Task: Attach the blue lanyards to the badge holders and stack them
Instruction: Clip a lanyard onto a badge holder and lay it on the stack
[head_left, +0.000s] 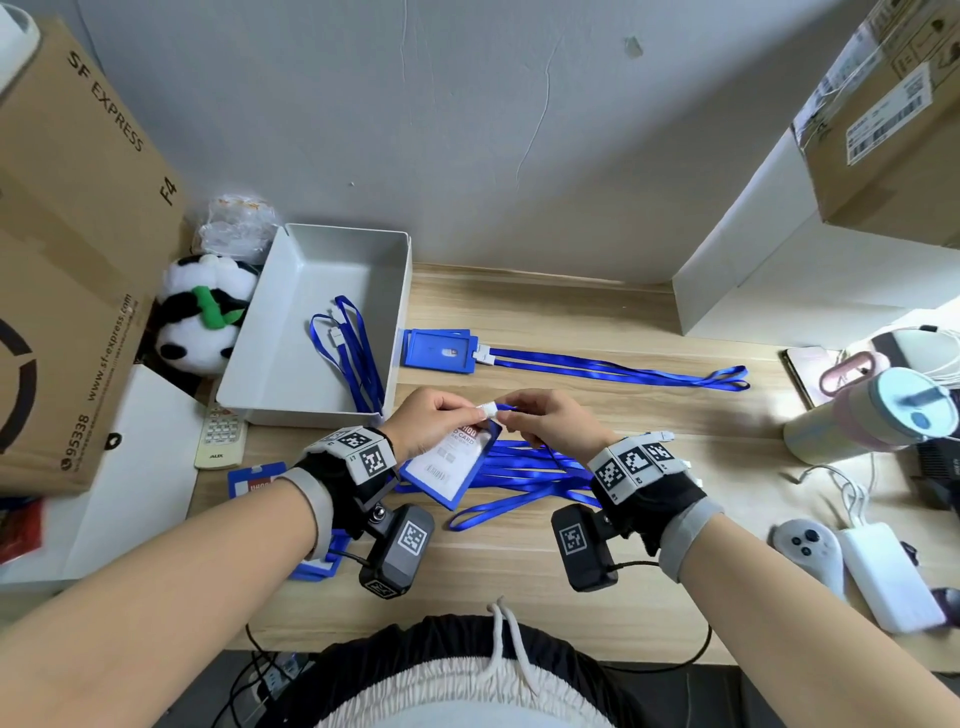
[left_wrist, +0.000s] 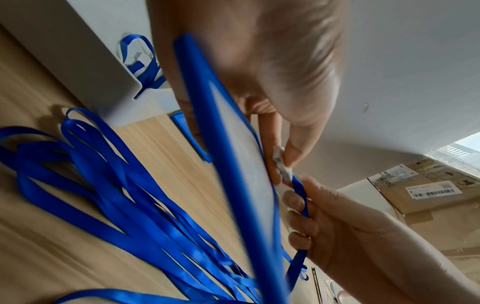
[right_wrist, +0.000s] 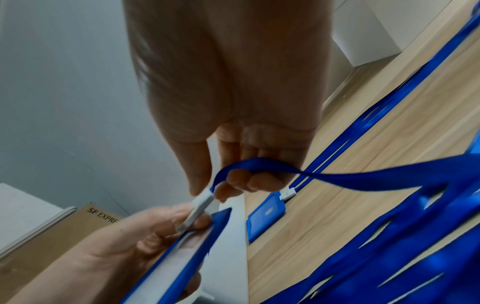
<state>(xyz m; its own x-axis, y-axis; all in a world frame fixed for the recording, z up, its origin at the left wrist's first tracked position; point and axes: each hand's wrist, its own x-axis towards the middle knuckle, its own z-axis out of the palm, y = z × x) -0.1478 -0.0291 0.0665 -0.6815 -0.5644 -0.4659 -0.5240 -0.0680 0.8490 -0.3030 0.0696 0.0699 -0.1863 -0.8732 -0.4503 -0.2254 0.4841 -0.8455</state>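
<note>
Desk (head_left: 597, 322): "SF EXPRESS" box (head_left: 78, 249)

Black wrist wraps (head_left: 644, 488) with grey cuffs, square-coded white tags and cabled black cameras (head_left: 397, 553) are worn on 2 bare forearms.

You have two hands at work: left hand (head_left: 434, 415), right hand (head_left: 550, 421). At least four badge holders show: one held (head_left: 449, 467), one clipped to a lanyard mid-frame (head_left: 439, 351), one lower left (head_left: 254, 480), one under your left wrist (head_left: 319, 564). One grey tray (head_left: 270, 353), two cardboard boxes (head_left: 78, 260) (head_left: 893, 119). The loose lanyards (head_left: 524, 475) overlap too much to count.
</note>
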